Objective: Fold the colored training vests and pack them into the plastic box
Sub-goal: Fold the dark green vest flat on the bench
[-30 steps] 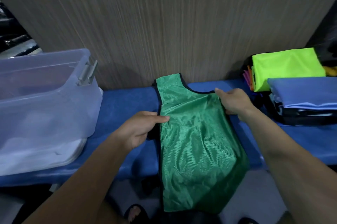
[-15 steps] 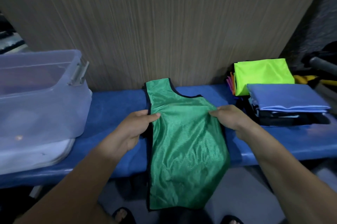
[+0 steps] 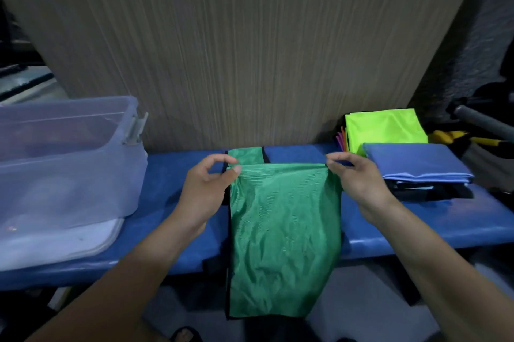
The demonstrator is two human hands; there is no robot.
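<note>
1. Plastic box (image 3: 69, 163), far left: cut by the frame edge; contents blurred behind cloudy walls.
2. Green vest (image 3: 283, 230): lower hem hangs off the bench (image 3: 178, 174).
3. Vest stack (image 3: 417, 169), right: lower dark layers indistinct.
4. Foot (image 3: 185, 336), near edge: cropped.

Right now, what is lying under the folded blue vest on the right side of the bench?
Under the blue vest is a stack of dark folded fabric resting on the blue bench. Only the layer edges show; how many pieces there are is covered.
</note>
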